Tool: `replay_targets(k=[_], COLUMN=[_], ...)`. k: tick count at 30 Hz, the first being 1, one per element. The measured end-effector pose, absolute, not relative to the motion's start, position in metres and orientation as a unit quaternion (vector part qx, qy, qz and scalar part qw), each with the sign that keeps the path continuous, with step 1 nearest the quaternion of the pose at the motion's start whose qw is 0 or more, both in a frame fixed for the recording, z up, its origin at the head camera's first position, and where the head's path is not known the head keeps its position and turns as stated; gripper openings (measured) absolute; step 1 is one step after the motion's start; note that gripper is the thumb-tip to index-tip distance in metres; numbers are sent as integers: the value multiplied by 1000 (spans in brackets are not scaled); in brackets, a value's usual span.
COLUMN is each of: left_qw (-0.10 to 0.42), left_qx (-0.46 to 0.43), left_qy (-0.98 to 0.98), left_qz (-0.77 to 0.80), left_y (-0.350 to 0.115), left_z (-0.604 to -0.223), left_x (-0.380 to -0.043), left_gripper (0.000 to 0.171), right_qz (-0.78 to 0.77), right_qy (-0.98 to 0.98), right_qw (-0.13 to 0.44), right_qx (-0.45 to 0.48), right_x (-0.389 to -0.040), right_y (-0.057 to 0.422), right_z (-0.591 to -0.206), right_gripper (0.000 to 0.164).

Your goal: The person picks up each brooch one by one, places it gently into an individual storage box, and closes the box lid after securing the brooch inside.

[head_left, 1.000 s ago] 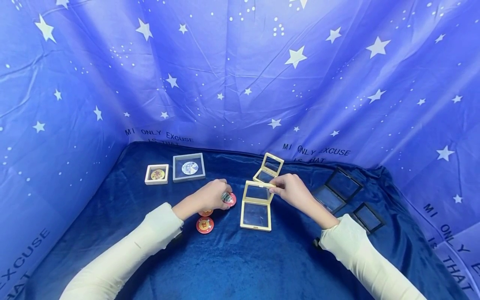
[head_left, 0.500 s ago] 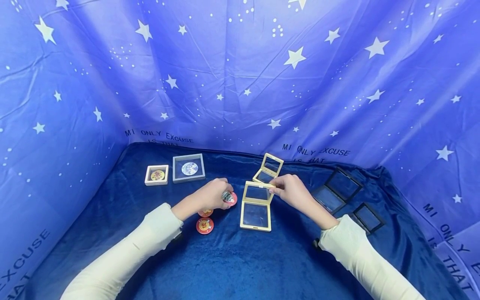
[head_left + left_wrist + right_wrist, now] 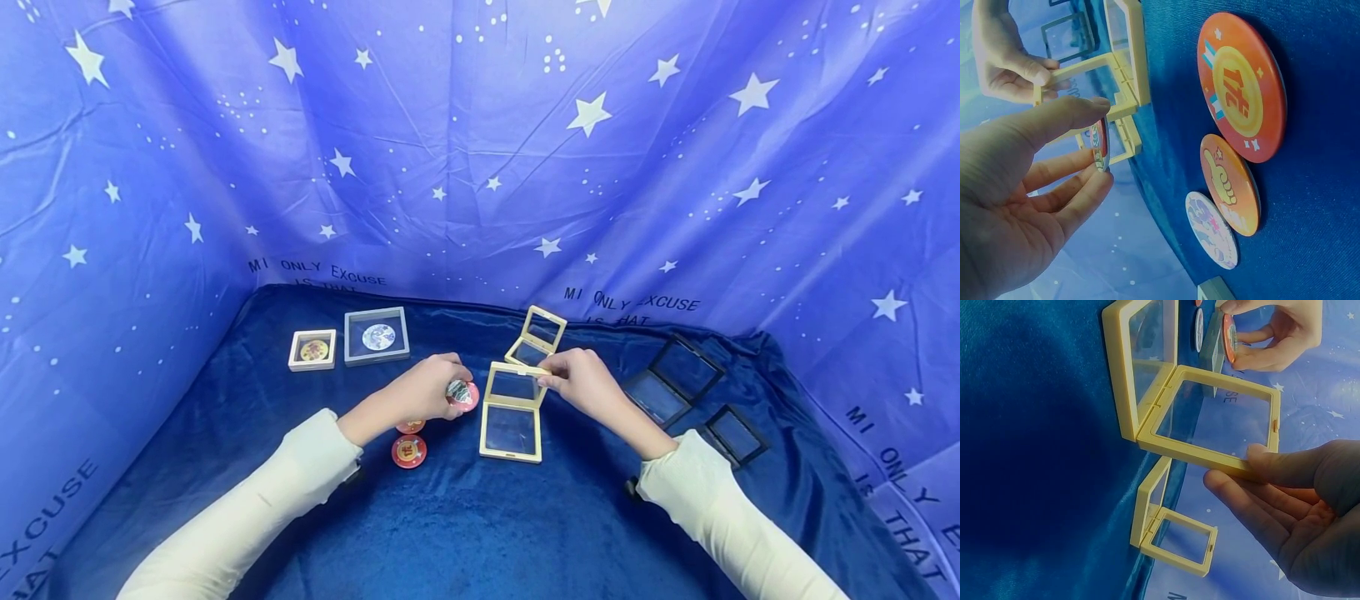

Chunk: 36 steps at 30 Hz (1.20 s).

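Observation:
In the head view my left hand [image 3: 431, 387] pinches a round button badge [image 3: 462, 396], red with a dark and white picture, between thumb and fingertips. It hangs just left of a yellow hinged display frame [image 3: 511, 456] with clear film windows. My right hand [image 3: 581, 377] pinches the side of that frame's raised lid [image 3: 1192, 464] near its top corner, while the lower half rests on the cloth. Below my left hand lie a red badge [image 3: 408, 451] and an orange badge with a thumbs-up [image 3: 1230, 187]. A white badge [image 3: 1210, 228] beside them is hidden in the head view.
A smaller yellow frame [image 3: 517, 346] stands unfolded behind the first. Two black frames [image 3: 690, 367] [image 3: 735, 435] lie at the right. At the back left are a cream frame [image 3: 312, 364] and a grey frame [image 3: 377, 360], each with a round badge inside. Starry curtains surround the blue cloth.
My left hand has shifted slightly right with the badge, nearer the yellow frame, and more of the badge's face shows. My right hand and the raised lid have stayed put.

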<state>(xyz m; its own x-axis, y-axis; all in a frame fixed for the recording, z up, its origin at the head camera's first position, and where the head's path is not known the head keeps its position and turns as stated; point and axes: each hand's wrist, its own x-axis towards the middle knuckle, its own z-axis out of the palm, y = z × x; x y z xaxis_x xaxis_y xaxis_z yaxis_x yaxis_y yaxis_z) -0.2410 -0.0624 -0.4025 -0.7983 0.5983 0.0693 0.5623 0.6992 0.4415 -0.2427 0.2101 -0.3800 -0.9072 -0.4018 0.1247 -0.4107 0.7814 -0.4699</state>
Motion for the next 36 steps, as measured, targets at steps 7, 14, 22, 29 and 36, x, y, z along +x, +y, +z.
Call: replay_targets(k=[7, 14, 22, 29, 36], left_qw=[34, 14, 2, 0, -2], left_qx=[314, 329, 347, 364, 379], left_qy=[919, 914, 907, 903, 898], left_qz=[235, 236, 237, 226, 222], left_y=[-64, -65, -63, -57, -49], left_z=[-399, -395, -391, -388, -388], left_x=[-237, -234, -230, -227, -224], left_gripper=[45, 44, 43, 43, 42], right_qz=[252, 250, 253, 253, 252], right_qy=[-945, -945, -945, -946, -946], right_qw=[6, 5, 4, 6, 5], right_qx=[210, 210, 206, 201, 204], right_x=[-242, -243, -243, -242, -244], right_y=[210, 210, 209, 209, 210], right_z=[-379, -380, -380, -380, -380], right_gripper=[8, 8, 8, 7, 9])
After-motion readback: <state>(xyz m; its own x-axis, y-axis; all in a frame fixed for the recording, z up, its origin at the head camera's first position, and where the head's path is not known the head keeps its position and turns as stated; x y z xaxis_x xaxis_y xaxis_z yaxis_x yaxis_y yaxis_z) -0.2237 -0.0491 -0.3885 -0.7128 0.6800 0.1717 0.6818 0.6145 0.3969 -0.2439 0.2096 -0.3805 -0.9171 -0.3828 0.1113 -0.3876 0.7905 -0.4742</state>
